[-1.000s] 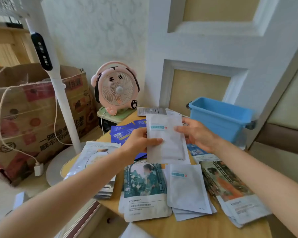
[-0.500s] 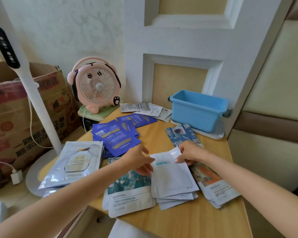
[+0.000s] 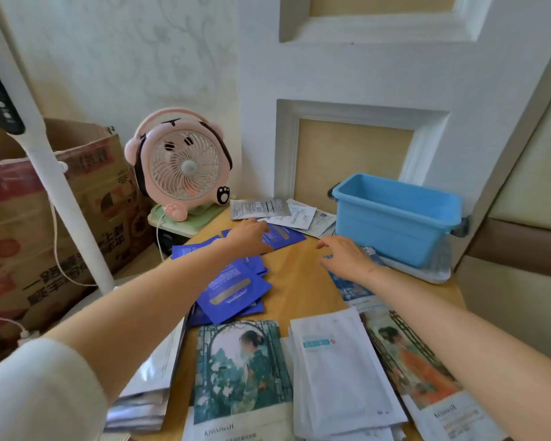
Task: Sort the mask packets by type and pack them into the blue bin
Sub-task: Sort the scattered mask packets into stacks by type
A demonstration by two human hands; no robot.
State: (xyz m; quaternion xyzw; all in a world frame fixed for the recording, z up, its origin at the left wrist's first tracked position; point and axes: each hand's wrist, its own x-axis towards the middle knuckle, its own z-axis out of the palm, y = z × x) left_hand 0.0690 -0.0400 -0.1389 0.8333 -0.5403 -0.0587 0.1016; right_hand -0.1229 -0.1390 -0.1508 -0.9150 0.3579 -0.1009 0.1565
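Mask packets lie in piles on a round wooden table (image 3: 299,281). Near me are a white packet stack (image 3: 341,374), a green picture packet (image 3: 239,377), an orange picture packet (image 3: 420,370) and a silver stack (image 3: 153,386). Dark blue packets (image 3: 233,291) spread across the middle. Grey and white packets (image 3: 268,210) lie at the far edge. The blue bin (image 3: 395,218) stands at the back right on a white lid. My left hand (image 3: 248,237) reaches over the far blue packets, fingers loose. My right hand (image 3: 347,257) hovers with straight fingers above a blue picture packet (image 3: 350,286).
A pink desk fan (image 3: 182,167) stands at the table's back left. A white pole (image 3: 54,173) and a cardboard box (image 3: 45,218) are on the floor to the left. A white panelled door (image 3: 363,90) rises behind the bin.
Both hands laid the white packet on the white stack and let go. They then moved forward to the far packets, and the camera tilted up toward them.
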